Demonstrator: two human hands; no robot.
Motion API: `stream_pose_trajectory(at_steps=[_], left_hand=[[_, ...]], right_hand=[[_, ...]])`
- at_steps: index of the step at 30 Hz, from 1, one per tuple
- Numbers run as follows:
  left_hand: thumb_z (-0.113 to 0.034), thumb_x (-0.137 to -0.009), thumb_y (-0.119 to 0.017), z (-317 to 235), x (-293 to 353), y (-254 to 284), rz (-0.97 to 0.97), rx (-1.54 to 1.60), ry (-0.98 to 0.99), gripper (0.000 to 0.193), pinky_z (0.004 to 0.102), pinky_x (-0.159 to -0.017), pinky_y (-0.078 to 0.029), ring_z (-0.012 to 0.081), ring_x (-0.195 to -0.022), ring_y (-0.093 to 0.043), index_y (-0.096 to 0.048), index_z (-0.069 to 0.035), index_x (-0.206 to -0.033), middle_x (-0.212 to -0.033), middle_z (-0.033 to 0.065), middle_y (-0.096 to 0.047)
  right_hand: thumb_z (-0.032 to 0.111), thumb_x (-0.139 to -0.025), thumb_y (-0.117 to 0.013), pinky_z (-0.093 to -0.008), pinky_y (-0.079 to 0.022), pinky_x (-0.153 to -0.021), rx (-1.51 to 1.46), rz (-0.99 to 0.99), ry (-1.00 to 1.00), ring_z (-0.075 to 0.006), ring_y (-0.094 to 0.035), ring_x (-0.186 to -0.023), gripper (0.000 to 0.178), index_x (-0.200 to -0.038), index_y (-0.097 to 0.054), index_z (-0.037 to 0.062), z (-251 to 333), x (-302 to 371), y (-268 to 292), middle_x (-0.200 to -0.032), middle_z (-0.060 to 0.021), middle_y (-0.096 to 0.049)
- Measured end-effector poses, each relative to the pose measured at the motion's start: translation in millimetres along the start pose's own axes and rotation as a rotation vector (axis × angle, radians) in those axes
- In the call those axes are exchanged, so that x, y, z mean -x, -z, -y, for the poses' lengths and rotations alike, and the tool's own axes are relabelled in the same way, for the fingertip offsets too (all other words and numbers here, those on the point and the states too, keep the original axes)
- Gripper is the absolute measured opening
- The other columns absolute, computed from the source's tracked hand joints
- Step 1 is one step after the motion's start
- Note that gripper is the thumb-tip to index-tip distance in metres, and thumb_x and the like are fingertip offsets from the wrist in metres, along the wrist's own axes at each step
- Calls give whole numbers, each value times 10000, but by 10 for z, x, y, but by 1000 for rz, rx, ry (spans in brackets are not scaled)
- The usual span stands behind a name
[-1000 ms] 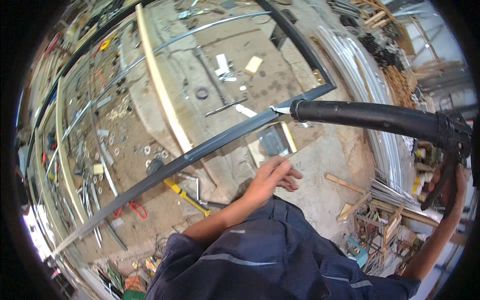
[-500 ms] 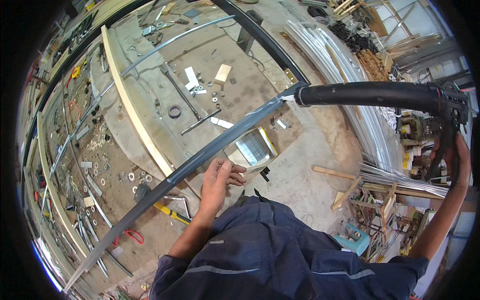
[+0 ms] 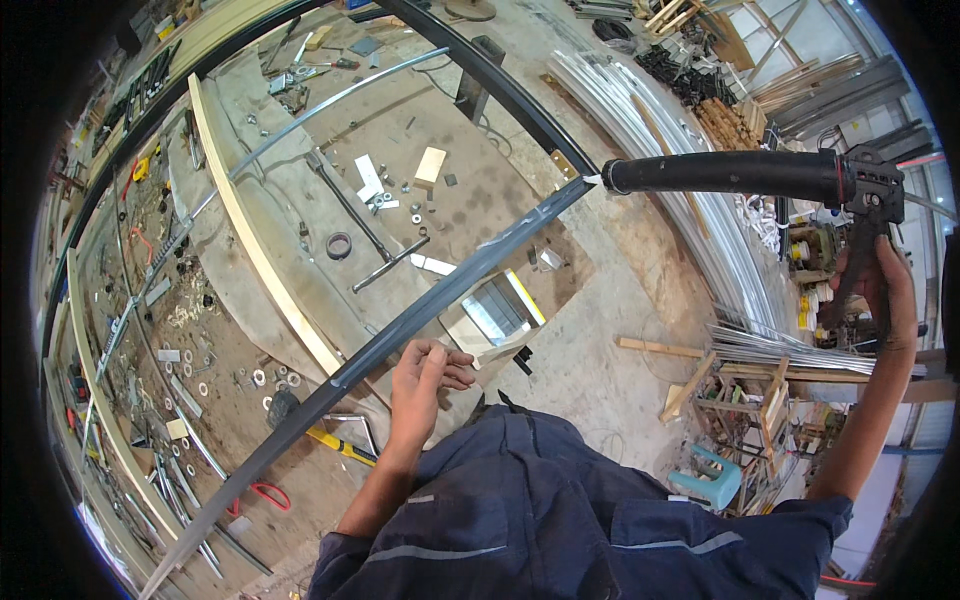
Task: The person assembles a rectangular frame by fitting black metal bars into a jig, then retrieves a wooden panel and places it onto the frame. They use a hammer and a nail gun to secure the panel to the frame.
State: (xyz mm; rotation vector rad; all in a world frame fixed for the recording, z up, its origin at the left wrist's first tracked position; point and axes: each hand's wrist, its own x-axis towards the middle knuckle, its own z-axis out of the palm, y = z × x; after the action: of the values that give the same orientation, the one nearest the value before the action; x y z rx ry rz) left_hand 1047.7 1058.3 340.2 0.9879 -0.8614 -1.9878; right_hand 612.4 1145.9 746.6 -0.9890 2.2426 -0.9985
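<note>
My right hand [image 3: 885,283], out at the far right, is wrapped round the handle and trigger of a black caulking gun [image 3: 730,172]. The gun's long barrel points left, and its white nozzle tip [image 3: 594,181] meets the right end of a dark metal bar [image 3: 405,322]. Grey, smeared-looking sealant [image 3: 515,236] shows on the bar's upper face. My left hand [image 3: 425,385] hovers on the near side of the bar, empty, its fingers loosely bent and apart. Beside it lies an open box with a yellow edge [image 3: 527,297].
The bar joins a large black frame [image 3: 500,85] crossed by a pale wooden strip [image 3: 245,220]. Below lie a T-handled wrench [image 3: 350,205], a hammer with a yellow handle [image 3: 340,443] and scattered washers. Long metal profiles [image 3: 680,190] and a teal stool [image 3: 712,480] stand right.
The gun's nozzle has moved further right along the bar to its corner end, with my right hand holding on. My left hand keeps its loose pose. The whole view has shifted slightly.
</note>
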Motion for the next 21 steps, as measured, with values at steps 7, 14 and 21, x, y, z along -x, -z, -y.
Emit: stream_pose_trajectory(at_steps=[7,14,21], left_hand=[[-292,-1030,-530,-129,59,93,-66,-44,-86,320,308,-696,-560,209,-779,-686,-507,24,-1071,-995,212,-686],[-349,-1011,-553,-238,90,322,-207,-45,-192,376,316,-696,-559,213,-760,-681,-520,23,-1058,-958,199,-681],[-312,-1029,-518,-335,64,302,-261,-101,-219,341,306,-690,-547,201,-763,-673,-521,28,-1053,-951,186,-679]], right_hand=[[433,-1033,-442,-399,-577,-693,-134,-30,35,-262,-700,-740,433,-1107,-562,24,-720,107,306,-883,-152,-683],[455,-1035,-447,-449,-546,-776,-515,-116,-19,-288,-677,-797,471,-1231,-512,31,-1510,465,-59,-927,-152,-659],[423,-1048,-428,-478,-526,-845,-700,-82,33,-308,-636,-895,443,-1242,-519,36,-2113,809,-251,-1005,-173,-639]])
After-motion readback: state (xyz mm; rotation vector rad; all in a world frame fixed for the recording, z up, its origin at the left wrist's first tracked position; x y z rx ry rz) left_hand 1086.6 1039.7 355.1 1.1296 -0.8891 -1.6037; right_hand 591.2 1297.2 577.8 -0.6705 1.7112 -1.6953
